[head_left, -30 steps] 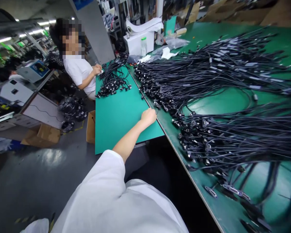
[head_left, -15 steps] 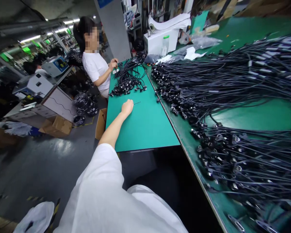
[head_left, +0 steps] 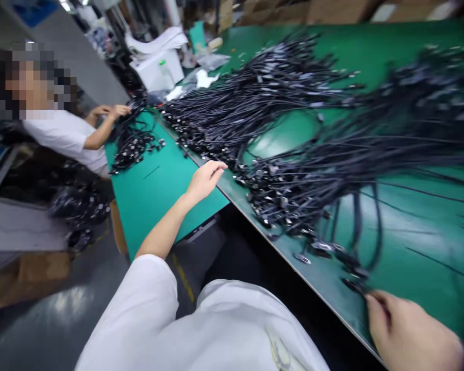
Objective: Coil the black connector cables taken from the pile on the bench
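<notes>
At the lower right corner, your right hand [head_left: 413,330] is motion-blurred and its wrist runs toward the frame edge, back of the hand up, fingers pointing up-left. Its thumb and forefinger meet the end of a black cable [head_left: 355,284] near the front edge of the bench [head_left: 421,232]; blur hides the tips, so can't tell if they pinch it or just touch. Other fingers are curled out of sight. Your left arm reaches forward, elbow slightly bent, left hand [head_left: 205,181] by the seam between the green mat [head_left: 166,201] and the bench. Left fingers lie together, stretched forward, with a slim gap to the thumb; nothing visible between them. Can't tell if that hand touches the surface. Just right of it, the near cable bundle [head_left: 290,180] has its connectors toward you; its far ends smear out at right, individual plugs unreadable. A thin dark strand [head_left: 151,172] lies on the mat. At far left, a co-worker's hands [head_left: 116,112] are at a smaller bundle [head_left: 135,141], detail too small to read.
</notes>
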Demonstrator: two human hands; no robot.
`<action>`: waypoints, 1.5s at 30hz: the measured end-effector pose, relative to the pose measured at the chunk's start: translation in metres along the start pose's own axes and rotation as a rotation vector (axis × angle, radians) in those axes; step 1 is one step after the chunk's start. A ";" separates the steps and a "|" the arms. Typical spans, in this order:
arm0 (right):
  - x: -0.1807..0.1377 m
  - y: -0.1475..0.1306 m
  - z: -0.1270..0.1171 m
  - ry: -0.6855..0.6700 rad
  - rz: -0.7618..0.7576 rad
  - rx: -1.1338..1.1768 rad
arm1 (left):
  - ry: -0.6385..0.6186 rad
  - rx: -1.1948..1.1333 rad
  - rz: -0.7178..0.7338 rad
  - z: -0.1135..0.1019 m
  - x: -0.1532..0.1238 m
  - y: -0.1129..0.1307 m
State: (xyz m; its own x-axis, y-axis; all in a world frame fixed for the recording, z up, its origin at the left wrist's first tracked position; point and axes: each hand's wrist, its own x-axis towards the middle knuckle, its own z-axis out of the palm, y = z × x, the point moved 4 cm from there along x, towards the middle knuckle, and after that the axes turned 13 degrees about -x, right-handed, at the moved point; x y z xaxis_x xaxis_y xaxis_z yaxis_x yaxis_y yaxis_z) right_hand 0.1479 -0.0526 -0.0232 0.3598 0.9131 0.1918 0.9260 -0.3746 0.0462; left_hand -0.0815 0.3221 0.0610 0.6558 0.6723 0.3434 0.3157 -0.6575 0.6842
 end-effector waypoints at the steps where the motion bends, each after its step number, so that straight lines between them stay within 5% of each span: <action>1: -0.005 0.004 0.002 0.005 0.036 -0.007 | -0.042 -0.066 0.091 0.016 0.004 0.025; 4: -0.009 0.009 0.008 0.044 0.077 0.047 | -0.255 -0.123 0.297 0.074 0.004 0.101; 8: -0.009 0.010 0.009 0.105 0.108 0.087 | -0.577 0.209 0.438 0.163 -0.011 0.173; 13: -0.015 0.010 0.004 0.154 0.111 0.125 | -0.429 0.507 0.355 0.218 0.019 0.190; 16: -0.020 0.009 0.001 0.206 0.105 0.183 | -0.426 0.591 0.223 0.226 0.045 0.175; 22: -0.006 0.028 -0.015 0.202 0.065 0.251 | -0.483 0.521 0.251 0.241 0.064 0.166; 29: 0.104 0.101 -0.056 0.138 0.215 -0.014 | -0.660 0.296 0.281 0.236 0.075 0.156; 35: 0.172 0.111 -0.054 -0.064 0.093 -0.184 | -0.834 -0.122 0.276 0.217 0.063 0.157; 41: 0.184 0.119 -0.158 0.153 0.070 -0.307 | -0.475 -0.157 0.090 0.207 0.070 0.136; 45: 0.177 0.102 -0.220 0.265 -0.077 -0.416 | -0.573 -0.273 0.247 0.201 0.064 0.163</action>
State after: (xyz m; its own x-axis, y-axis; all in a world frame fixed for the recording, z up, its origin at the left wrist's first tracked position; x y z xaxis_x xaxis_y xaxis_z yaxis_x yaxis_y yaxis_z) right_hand 0.2812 0.0349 0.2315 0.2011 0.8883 0.4130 0.8054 -0.3899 0.4464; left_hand 0.1494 0.1896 0.0654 0.9699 0.1776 0.1666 -0.0248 -0.6086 0.7931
